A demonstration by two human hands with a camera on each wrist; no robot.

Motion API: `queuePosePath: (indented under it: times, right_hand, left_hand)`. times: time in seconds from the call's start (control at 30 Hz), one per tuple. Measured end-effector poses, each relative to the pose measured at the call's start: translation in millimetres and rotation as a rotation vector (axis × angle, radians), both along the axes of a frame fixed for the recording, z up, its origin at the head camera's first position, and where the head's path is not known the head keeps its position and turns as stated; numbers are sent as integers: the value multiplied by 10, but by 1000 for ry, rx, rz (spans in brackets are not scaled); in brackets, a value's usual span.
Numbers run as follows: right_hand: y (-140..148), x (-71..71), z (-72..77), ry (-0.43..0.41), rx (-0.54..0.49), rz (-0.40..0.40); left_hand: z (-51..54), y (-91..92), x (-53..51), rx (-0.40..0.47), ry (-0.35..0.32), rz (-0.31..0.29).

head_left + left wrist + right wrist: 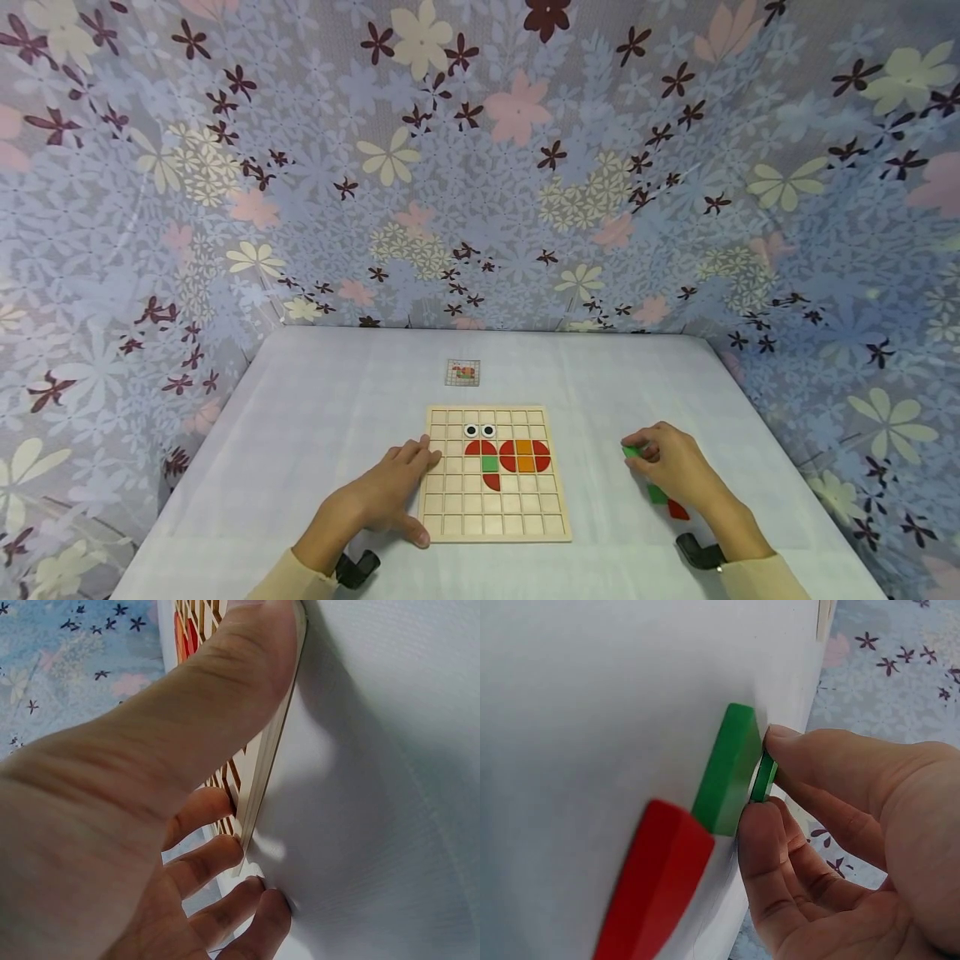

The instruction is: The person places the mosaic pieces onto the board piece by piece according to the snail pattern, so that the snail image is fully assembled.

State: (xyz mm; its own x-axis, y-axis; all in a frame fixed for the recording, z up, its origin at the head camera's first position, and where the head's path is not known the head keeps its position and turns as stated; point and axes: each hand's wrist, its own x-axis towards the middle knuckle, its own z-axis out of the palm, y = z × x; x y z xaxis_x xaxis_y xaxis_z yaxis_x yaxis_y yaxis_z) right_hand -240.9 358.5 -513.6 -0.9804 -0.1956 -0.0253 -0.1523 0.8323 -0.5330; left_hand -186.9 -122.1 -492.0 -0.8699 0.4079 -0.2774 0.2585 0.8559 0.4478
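Note:
A square wooden grid board [491, 525] lies on the table. My left hand [386, 492] rests along its left edge, with the thumb at the near-left corner. On the board are two eye discs [488, 431], several red rounded pieces [491, 481], orange squares [525, 447] and a green square [490, 464]. To the right of the board, my right hand [671, 462] pinches a green tile [763, 778] between thumb and fingertips. Beneath that hand, a green block [727, 772] and a red curved-sided block [656, 877] lie on the table, touching or nearly so.
Beyond the board's far edge lies a small card [462, 372] printed with a grid and a coloured figure. A white cloth [360, 375] covers the table. Floral fabric [480, 183] walls in the back and both sides.

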Motion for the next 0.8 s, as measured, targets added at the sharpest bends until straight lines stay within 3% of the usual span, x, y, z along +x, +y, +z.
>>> queuePosePath:
  times: [0.8]
  right_hand:
    - [-60,34,-18,84,-16,13]
  left_hand:
    - [34,18,3,-10,-9,8]
